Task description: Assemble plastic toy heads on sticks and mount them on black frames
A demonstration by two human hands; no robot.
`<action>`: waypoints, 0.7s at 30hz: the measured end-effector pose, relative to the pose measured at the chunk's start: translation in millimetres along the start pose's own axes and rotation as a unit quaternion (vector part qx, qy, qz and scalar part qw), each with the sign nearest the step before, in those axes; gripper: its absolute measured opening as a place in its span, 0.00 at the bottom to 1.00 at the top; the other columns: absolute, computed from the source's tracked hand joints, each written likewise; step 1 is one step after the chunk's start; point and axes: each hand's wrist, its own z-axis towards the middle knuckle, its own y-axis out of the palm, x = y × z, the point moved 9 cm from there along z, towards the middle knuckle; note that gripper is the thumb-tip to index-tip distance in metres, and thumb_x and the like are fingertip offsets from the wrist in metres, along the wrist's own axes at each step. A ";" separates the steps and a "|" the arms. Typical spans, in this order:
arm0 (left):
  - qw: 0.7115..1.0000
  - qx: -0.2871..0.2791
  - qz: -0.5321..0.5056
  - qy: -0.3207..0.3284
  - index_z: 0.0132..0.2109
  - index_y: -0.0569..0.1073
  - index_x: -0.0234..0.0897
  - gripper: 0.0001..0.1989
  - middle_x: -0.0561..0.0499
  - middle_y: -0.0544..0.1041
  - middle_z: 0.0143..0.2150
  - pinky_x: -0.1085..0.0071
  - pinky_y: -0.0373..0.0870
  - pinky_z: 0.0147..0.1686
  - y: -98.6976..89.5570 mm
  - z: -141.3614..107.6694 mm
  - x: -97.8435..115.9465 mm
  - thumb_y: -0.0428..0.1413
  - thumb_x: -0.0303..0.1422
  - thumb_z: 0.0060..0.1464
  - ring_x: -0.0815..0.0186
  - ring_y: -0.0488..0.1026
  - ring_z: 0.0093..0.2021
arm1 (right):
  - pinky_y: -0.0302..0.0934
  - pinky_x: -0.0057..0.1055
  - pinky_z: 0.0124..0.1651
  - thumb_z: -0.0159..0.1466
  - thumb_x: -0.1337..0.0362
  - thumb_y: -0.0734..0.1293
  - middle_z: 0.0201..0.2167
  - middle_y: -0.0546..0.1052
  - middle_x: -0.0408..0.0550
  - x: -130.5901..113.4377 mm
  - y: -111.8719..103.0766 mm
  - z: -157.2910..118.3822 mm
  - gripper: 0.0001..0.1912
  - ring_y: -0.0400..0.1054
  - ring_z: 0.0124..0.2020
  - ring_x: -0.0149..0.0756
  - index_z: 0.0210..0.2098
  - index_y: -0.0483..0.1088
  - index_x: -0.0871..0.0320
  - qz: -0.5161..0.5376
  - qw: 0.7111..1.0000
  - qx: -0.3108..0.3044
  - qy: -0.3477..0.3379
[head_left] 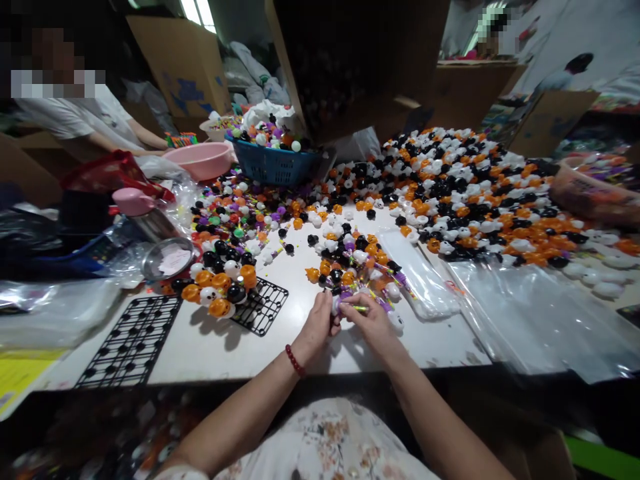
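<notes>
At the table's near middle, my left hand (316, 327) is closed round a small white plastic topper (335, 305). Beside it, my right hand (376, 327) pinches a thin yellow-green stick (361, 309), whose inner end is at the topper; whether the two are joined I cannot tell. Just beyond my fingers lies a small heap of orange, black and white toppers (336, 275), some on purple and yellow sticks. To the left, a cluster of pumpkin, skull and black toppers (219, 307) stands over a black plastic grid (270, 301).
Another black grid (131, 337) lies at the left. Clear bags (530, 313) cover the right side. A large pile of toppers (465, 180) fills the back right. Behind stand a blue basket (273, 163), a pink basin (203, 160) and a pink-lidded flask (145, 210). A person (95, 120) works at left.
</notes>
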 end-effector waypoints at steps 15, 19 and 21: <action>0.719 0.380 0.582 0.010 0.64 0.65 0.41 0.32 0.31 0.49 0.73 0.35 0.50 0.61 -129.0 131.1 95.6 0.48 0.55 0.60 0.40 0.40 0.73 | 0.61 0.52 0.63 0.69 0.54 0.61 0.57 0.66 0.59 -25.6 -49.3 20.1 0.19 0.63 0.61 0.50 0.53 0.72 0.57 -0.373 0.887 0.119 -0.245; 0.734 0.342 0.587 0.023 0.53 0.72 0.39 0.16 0.32 0.67 0.62 0.35 0.51 0.58 -124.5 147.2 90.3 0.49 0.37 0.61 0.42 0.52 0.69 | 0.66 0.49 0.59 0.69 0.61 0.61 0.58 0.67 0.60 -9.8 -14.9 2.6 0.16 0.66 0.59 0.49 0.52 0.72 0.57 -0.383 0.883 0.053 -0.266; 0.740 0.323 0.589 0.041 0.49 0.73 0.37 0.15 0.34 0.71 0.56 0.37 0.49 0.58 -120.1 147.5 91.9 0.48 0.26 0.58 0.44 0.59 0.64 | 0.67 0.48 0.59 0.68 0.64 0.61 0.57 0.68 0.59 -8.2 -5.1 -2.4 0.15 0.67 0.58 0.49 0.52 0.72 0.56 -0.388 0.878 0.033 -0.280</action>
